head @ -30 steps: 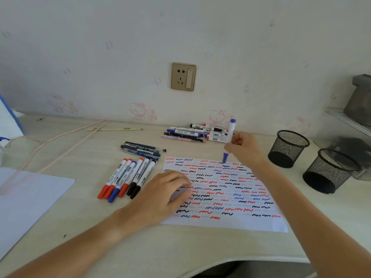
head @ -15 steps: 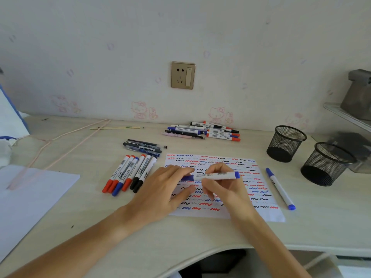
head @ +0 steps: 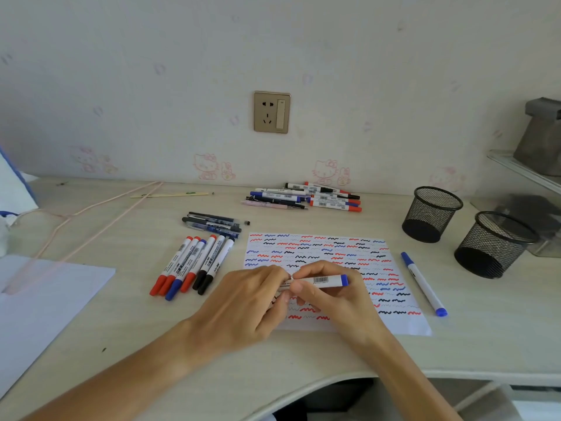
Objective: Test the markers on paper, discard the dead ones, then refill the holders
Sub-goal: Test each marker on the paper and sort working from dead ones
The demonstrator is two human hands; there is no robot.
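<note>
Marker (head: pixel 322 281) w/ blue end sits level over the scribbled paper (head: pixel 391 268), both yr hands on it: right hand (head: pixel 331 294) fingers curled round barrel, left hand (head: pixel 252 302) pinching its other end. 2 mesh holders (head: pixel 431 214) well right.

marker (head: pixel 324 281) cap end hidden by hands, barcode print unreadable, grey object (head: pixel 543 138) cropped right

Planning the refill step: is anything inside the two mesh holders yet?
No, both mesh holders stand empty, their dark bottoms showing.
</note>
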